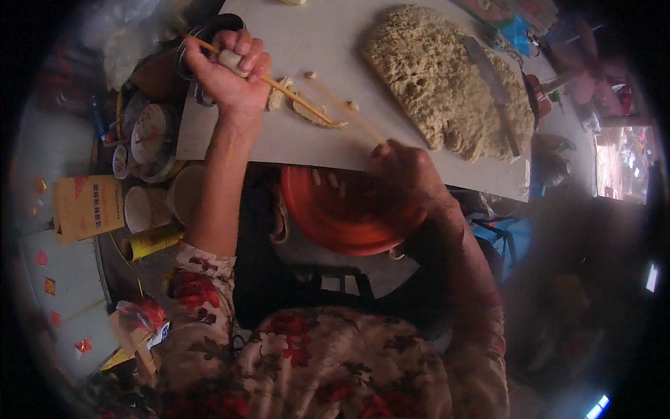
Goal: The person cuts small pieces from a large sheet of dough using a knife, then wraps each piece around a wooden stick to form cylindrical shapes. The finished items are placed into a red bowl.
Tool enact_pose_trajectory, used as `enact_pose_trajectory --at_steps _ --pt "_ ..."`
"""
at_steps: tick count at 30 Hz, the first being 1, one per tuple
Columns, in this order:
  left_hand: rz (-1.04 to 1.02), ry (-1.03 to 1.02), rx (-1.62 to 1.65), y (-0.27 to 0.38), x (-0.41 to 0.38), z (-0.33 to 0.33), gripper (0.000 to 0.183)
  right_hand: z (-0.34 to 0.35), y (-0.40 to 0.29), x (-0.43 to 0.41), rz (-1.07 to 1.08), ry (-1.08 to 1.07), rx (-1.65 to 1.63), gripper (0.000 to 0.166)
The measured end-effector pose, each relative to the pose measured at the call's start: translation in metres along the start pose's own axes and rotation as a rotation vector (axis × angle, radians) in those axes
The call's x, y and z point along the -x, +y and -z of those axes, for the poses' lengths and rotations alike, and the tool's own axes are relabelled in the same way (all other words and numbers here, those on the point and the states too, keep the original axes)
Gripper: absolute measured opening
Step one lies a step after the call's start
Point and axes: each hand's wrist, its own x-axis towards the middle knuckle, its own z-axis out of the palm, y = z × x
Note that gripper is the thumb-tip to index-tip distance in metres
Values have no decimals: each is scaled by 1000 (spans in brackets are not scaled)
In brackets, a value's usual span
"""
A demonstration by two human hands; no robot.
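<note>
My left hand (233, 89), palm up, grips a thin wooden stick (285, 90) with a pale lump of paste (230, 61) between fingers and palm. The stick's far end lies over a flattened smear of beige paste (309, 113) on a pale board (319, 31). My right hand (408, 167), dark and blurred, holds a second thin stick (348, 111) over the board's near edge. Close to that stick's tip is a small crumb (310, 75). Below the right hand, an orange-red basin (345, 241) contains several small pale rolls (333, 180).
A large rough slab of beige paste (424, 68) covers the board's right side, a flat blade (484, 68) lying on it. A dark metal bowl (227, 22) stands beyond my left hand. Tubs (146, 209), a cardboard box (89, 207) and a yellow tube (152, 246) crowd the left.
</note>
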Motion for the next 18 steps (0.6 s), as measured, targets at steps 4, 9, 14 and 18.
enact_pose_trajectory --at_steps 4,9,14,18 --pt "59 203 -30 -39 28 -22 49 -20 -14 -11 -116 17 -327 36" --pt "88 279 -60 -23 13 6 37 -1 -35 -5 20 -237 -159 31" --pt "509 105 -153 -31 44 40 32 54 -25 -2 3 136 -331 32" --pt "778 -598 -1158 -103 117 21 26 47 -35 -8 -26 276 -349 35"
